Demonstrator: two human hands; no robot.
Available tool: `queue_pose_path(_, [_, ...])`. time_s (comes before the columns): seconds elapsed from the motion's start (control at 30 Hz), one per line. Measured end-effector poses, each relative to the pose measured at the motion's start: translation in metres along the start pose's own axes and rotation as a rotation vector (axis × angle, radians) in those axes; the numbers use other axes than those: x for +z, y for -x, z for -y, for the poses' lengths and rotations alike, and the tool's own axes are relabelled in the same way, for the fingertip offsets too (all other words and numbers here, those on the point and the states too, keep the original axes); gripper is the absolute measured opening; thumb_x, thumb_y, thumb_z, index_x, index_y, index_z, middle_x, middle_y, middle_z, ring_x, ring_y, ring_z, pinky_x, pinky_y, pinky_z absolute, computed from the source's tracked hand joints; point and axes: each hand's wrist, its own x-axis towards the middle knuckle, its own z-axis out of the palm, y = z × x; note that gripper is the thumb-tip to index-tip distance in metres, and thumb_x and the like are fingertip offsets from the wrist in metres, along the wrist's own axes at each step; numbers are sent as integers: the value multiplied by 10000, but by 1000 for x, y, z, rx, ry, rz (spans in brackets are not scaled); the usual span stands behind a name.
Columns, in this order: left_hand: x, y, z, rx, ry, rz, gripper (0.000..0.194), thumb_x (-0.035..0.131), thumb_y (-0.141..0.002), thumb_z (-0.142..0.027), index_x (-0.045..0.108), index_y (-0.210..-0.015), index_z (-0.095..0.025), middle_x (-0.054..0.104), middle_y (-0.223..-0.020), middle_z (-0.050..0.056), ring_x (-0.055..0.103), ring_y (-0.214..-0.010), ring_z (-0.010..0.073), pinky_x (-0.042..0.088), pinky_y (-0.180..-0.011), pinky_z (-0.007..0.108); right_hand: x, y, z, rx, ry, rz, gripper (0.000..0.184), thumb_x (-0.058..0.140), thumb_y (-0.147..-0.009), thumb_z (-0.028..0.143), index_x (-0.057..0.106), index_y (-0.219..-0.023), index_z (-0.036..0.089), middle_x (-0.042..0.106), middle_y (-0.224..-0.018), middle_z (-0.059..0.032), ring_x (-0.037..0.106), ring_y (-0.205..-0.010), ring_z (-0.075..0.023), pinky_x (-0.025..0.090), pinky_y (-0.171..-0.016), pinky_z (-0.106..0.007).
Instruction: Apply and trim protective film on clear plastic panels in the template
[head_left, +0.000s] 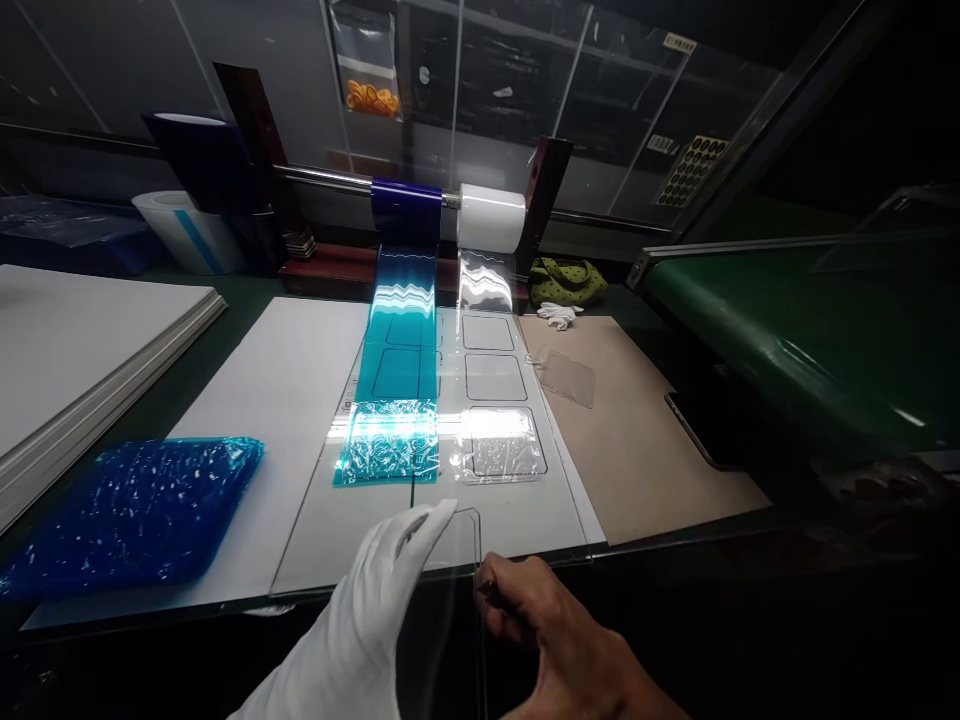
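My left hand, in a white glove, grips a clear plastic panel at the near edge of the bench, with the thumb along its top. My bare right hand is closed around a small dark tool against the panel's right edge; fingers hide most of the tool, so its kind does not show. Beyond my hands, blue film and clear film run from two rolls down onto a board with outlined rectangles. Crinkled film ends lie side by side there.
A blue film-wrapped stack lies left, near a pile of white sheets. A clear plate and a phone rest on brown cardboard. The wooden roll stand is behind; a green conveyor belt runs right.
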Motion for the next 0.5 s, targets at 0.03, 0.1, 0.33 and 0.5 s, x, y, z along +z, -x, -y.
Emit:
queue_pose_path(0.03, [-2, -2, -1, 14, -7, 6, 696, 493, -846, -187, 244, -1468, -374, 587, -1261, 51, 599, -1130, 244, 508, -974, 382, 0, 1, 0, -12, 4, -14, 710, 716, -465, 796, 383, -704, 216, 412, -646, 66, 314, -539, -63, 247, -443, -198])
queue_pose_path(0.1, [-3, -6, -4, 44, -25, 5, 723, 473, -849, -157, 195, -1480, -376, 585, -1254, 53, 604, -1121, 238, 509, -962, 372, 0, 3, 1, -33, 19, -44, 688, 656, -534, 822, 372, -686, 214, 392, -630, 63, 306, -533, -67, 237, -443, -207])
queue_pose_path(0.33, [3, -16, -12, 91, -66, -28, 731, 411, -852, -126, 132, -1472, -394, 570, -1215, 64, 601, -1075, 225, 505, -904, 375, -5, 9, 1, -92, 34, -82, 663, 475, -668, 867, 356, -666, 215, 339, -594, 55, 273, -523, -87, 228, -444, -236])
queue_pose_path(0.5, [-13, -18, -33, 109, 29, 42, 1121, 755, -527, -419, 167, -1470, -274, 471, -1301, 130, 530, -1134, 314, 462, -953, 460, -3, 13, -13, -75, 55, -114, 667, 500, -646, 870, 364, -648, 217, 381, -602, 36, 321, -556, -104, 280, -464, -230])
